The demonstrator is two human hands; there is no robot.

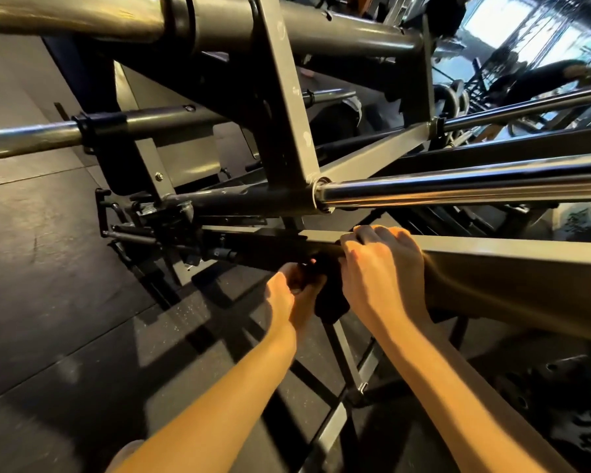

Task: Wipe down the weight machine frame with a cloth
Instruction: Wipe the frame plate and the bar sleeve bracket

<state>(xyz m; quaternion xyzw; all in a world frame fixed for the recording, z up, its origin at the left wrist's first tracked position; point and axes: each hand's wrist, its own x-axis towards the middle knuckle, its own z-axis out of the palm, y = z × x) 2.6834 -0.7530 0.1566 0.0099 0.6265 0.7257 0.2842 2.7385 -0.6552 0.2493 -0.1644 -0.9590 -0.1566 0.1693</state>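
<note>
Centre frame: right hand (379, 268) curled over the top edge of the grey frame beam (492, 257). Left hand (292, 288), just below-left, grips a dark cloth (331, 298) hanging under the beam. Chrome rod (458, 189) runs above, centre-right. Dark rubber floor (48, 268) at left.

Dark rubber floor (65, 268), bright windows (512, 22)

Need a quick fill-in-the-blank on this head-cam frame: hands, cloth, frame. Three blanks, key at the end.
1. The dark cloth hangs between the two ____.
2. The right hand has its fingers curled over the top edge of the grey square steel frame ____.
3. The left hand pinches the cloth ____ that beam, not above it.

Missing words: hands; beam; below
</note>
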